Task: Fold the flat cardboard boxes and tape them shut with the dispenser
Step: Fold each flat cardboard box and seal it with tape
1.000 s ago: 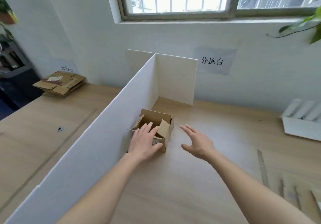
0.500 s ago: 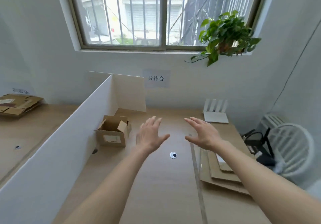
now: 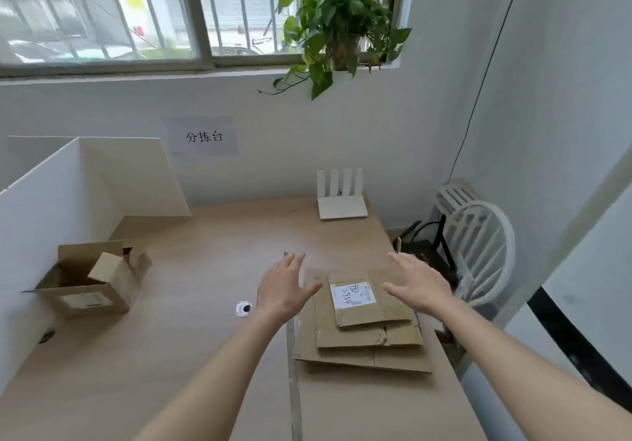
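Note:
A stack of flat cardboard boxes (image 3: 362, 341) lies on the right side of the wooden table (image 3: 205, 355); the top piece carries a white label. My left hand (image 3: 284, 290) hovers over the stack's left edge with fingers spread, holding nothing. My right hand (image 3: 417, 286) hovers over the stack's right edge, also spread and empty. A small folded box (image 3: 92, 283) with its top flaps open stands at the left against the white divider. No tape dispenser is in view.
A white divider board (image 3: 41, 235) walls off the table's left. A white router (image 3: 342, 201) stands at the back by the wall. A round white cable grommet (image 3: 244, 308) sits mid-table. A white fan (image 3: 478, 252) is beyond the table's right edge.
My left hand left the small box, and both hands swung right with my view. They now hover over the flat cardboard stack, with the small box behind at the left.

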Action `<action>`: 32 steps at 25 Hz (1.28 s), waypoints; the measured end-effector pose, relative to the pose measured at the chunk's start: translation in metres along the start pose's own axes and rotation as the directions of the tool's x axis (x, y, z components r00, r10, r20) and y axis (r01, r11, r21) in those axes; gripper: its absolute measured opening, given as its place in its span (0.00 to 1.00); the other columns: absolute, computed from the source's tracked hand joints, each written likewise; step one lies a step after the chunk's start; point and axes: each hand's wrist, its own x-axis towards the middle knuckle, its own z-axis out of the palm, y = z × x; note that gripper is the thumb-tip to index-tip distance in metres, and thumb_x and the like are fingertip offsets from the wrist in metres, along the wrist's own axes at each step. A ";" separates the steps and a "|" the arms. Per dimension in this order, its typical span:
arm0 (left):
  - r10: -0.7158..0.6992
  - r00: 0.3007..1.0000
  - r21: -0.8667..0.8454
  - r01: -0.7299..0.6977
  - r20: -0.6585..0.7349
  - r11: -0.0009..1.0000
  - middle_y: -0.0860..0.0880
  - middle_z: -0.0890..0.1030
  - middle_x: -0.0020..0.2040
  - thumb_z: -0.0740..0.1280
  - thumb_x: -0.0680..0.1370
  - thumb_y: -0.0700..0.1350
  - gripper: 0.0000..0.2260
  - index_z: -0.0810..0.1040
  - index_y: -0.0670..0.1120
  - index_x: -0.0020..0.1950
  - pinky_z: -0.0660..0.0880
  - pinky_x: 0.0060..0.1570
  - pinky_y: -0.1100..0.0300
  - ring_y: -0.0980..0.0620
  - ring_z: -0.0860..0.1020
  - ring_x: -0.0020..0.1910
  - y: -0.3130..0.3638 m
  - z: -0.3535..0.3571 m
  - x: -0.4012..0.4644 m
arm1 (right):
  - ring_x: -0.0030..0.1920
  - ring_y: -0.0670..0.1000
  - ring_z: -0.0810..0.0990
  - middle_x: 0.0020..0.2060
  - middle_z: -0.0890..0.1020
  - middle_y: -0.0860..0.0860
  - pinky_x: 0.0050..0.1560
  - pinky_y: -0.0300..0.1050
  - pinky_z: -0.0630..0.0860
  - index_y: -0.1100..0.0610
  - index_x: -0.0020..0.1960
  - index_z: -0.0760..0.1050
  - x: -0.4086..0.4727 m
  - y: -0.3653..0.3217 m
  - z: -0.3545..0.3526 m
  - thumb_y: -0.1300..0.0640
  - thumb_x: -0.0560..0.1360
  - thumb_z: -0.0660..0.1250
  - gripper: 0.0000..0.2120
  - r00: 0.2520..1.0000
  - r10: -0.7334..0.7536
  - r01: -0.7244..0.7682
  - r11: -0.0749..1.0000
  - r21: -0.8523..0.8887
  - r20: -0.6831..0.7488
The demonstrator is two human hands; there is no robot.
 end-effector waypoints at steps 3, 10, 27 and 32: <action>-0.046 0.993 -0.024 0.049 0.107 0.999 0.53 0.64 0.78 0.64 0.79 0.64 0.35 0.59 0.51 0.81 0.66 0.70 0.53 0.51 0.64 0.76 0.025 0.081 0.047 | 0.77 0.50 0.64 0.80 0.61 0.46 0.71 0.50 0.68 0.47 0.82 0.55 0.046 0.071 0.047 0.37 0.78 0.64 0.38 0.994 0.038 -0.043 0.998 0.048 0.101; -0.214 0.924 -0.030 0.235 0.316 0.971 0.50 0.66 0.78 0.68 0.76 0.64 0.39 0.56 0.52 0.82 0.68 0.69 0.51 0.48 0.67 0.75 0.012 0.217 0.109 | 0.79 0.53 0.59 0.82 0.55 0.48 0.75 0.57 0.66 0.46 0.82 0.51 0.116 0.145 0.167 0.35 0.74 0.69 0.45 0.937 0.080 -0.159 0.964 0.212 0.340; -0.430 0.895 -0.501 0.427 0.118 0.752 0.55 0.71 0.67 0.82 0.65 0.53 0.53 0.51 0.60 0.81 0.68 0.68 0.52 0.56 0.69 0.68 0.028 0.275 0.138 | 0.77 0.50 0.61 0.79 0.58 0.44 0.72 0.57 0.67 0.31 0.79 0.45 0.152 0.133 0.194 0.32 0.63 0.77 0.55 0.951 0.057 -0.246 0.738 0.628 0.305; -0.389 0.913 -0.642 0.374 0.127 0.669 0.57 0.81 0.58 0.84 0.63 0.51 0.53 0.54 0.64 0.79 0.80 0.58 0.51 0.58 0.81 0.55 0.025 0.237 0.095 | 0.79 0.52 0.58 0.82 0.51 0.42 0.77 0.59 0.63 0.25 0.75 0.36 0.105 0.127 0.156 0.45 0.65 0.82 0.62 0.930 -0.144 -0.124 0.741 0.660 0.337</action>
